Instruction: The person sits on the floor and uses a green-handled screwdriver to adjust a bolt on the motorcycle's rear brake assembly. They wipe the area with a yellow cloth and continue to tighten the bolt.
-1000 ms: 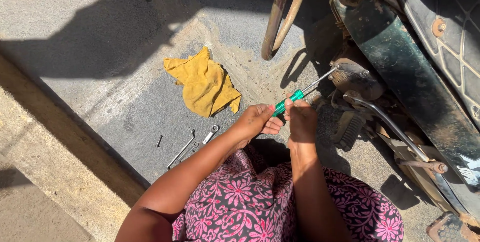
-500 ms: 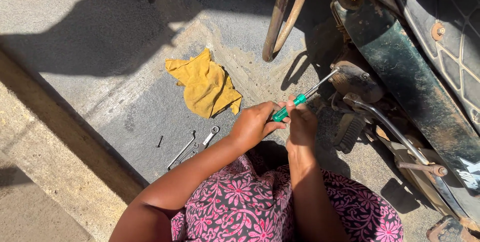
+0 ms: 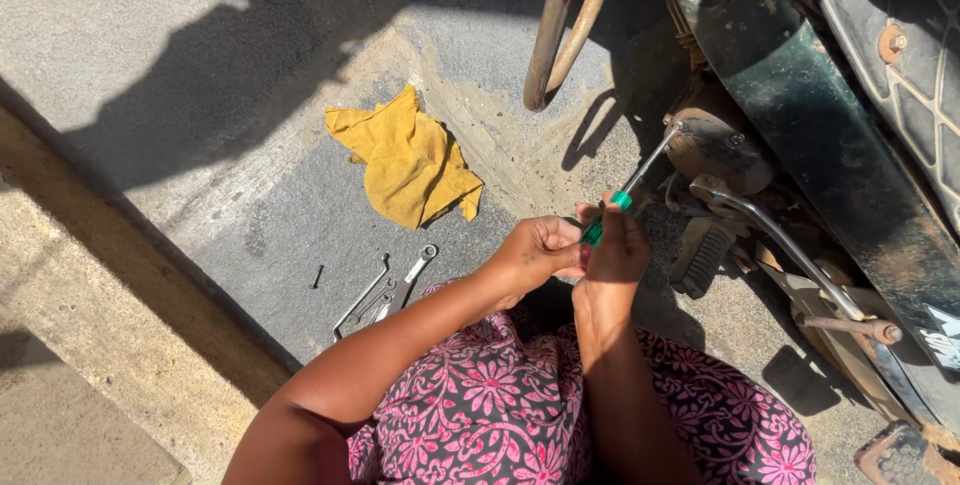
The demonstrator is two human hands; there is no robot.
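— Across the right side of the shot, what fills the frame?

— That's the motorcycle (image 3: 850,145), dark green bodywork, dusty and rusty, with its kick lever (image 3: 770,240) sweeping down toward the concrete floor (image 3: 200,65). Two rusty stand legs (image 3: 565,25) plant on the ground at top centre.

— And the person?

— Seated low, pink floral garment (image 3: 500,405) at the bottom edge, both forearms reaching up to the engine side.

— Anything lying about?

— A crumpled yellow rag (image 3: 410,160) on the floor, well left of the hands. Nearer the knee, a small cluster of spanners (image 3: 385,290), with a short dark bolt (image 3: 317,276) just beside them.

— Now the hands!

— Right hand (image 3: 615,255) is wrapped around the green handle of a screwdriver (image 3: 625,195), fingers closed tight on it. The metal shaft runs up and right, tip against the rusty engine casing (image 3: 715,145). Left hand (image 3: 540,250) sits touching the right one, fingers curled in at the handle's lower end; whether it truly pinches the handle, I cannot tell.
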